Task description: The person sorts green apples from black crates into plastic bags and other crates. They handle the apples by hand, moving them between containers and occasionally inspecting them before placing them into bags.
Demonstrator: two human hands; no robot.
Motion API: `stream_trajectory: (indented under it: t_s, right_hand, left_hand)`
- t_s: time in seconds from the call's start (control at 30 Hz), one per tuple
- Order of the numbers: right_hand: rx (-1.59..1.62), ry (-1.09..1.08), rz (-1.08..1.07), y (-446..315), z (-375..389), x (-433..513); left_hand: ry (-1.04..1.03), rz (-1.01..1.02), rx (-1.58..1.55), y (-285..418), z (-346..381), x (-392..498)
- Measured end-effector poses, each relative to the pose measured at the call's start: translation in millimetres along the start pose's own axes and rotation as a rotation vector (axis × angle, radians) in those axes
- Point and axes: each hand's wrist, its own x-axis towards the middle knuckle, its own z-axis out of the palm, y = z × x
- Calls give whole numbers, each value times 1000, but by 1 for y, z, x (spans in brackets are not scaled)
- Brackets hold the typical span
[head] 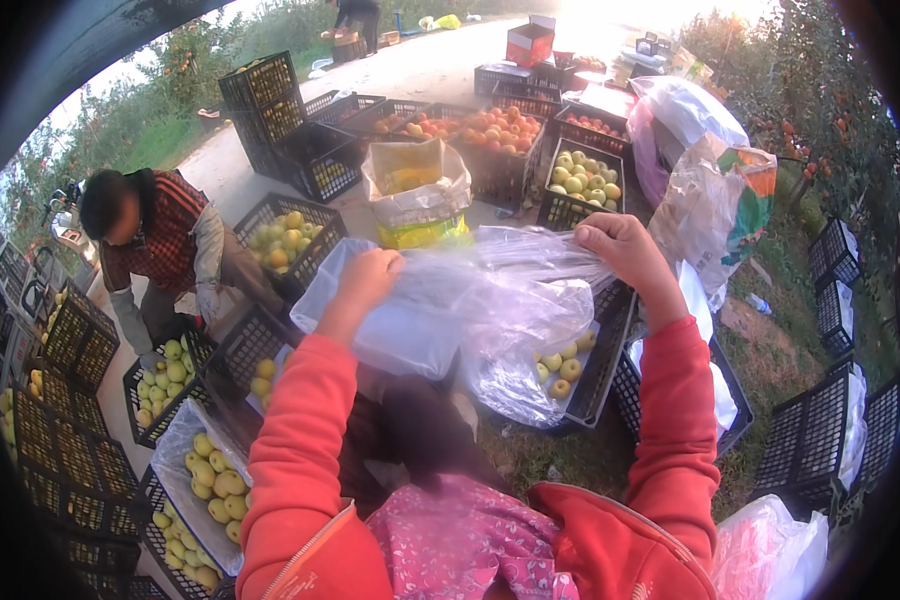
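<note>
Both my hands hold a crumpled clear plastic sheet or bag (487,292) stretched between them at chest height. My left hand (371,277) pinches its left part, beside a whitish translucent sheet (397,337). My right hand (619,244) grips the gathered right end. Under the plastic, to the right, is a black plastic crate (604,360) with pale green-yellow apples (562,367) in it. Another black crate with a few yellow apples (264,375) stands left of my left forearm. The plastic hides part of the crates.
A crouching person (165,255) works at a crate of green apples (166,379) on the left. Ahead stand an open woven sack (416,180), a crate of red apples (499,131) and stacked black crates (266,101). A lined crate of apples (217,480) is lower left; plastic-lined crates (810,427) stand right.
</note>
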Motion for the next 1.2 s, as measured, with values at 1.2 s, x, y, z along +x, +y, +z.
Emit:
stream_trajectory:
  t_s: [1.2]
  right_hand:
    - [-1146, -36, 165, 72, -21, -19]
  left_hand:
    - [430, 178, -122, -10, 88, 28]
